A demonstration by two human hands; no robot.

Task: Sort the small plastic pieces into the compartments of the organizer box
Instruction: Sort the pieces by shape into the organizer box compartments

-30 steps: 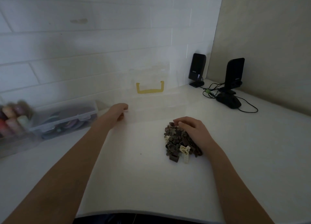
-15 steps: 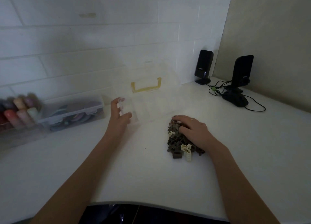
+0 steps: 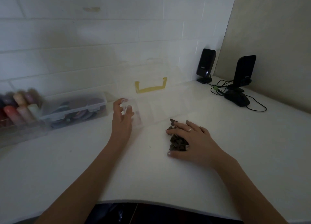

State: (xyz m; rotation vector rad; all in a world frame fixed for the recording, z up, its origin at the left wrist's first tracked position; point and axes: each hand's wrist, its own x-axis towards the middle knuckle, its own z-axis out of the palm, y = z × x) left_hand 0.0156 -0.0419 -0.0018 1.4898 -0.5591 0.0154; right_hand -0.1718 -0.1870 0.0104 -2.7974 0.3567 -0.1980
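Brown plastic pieces (image 3: 177,142) lie heaped at centre frame under the right hand (image 3: 190,139), fingers spread flat over them. Left of it, the left hand (image 3: 122,117) curls round the near left corner of the clear organizer box (image 3: 159,105), its yellow handle (image 3: 150,87) toward the wall. Bare white counter (image 3: 143,173) stretches to the near edge.

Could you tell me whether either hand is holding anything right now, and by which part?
The left hand grips the clear organizer box by its near-left corner. The right hand lies flat over the pile of brown pieces, gripping nothing.
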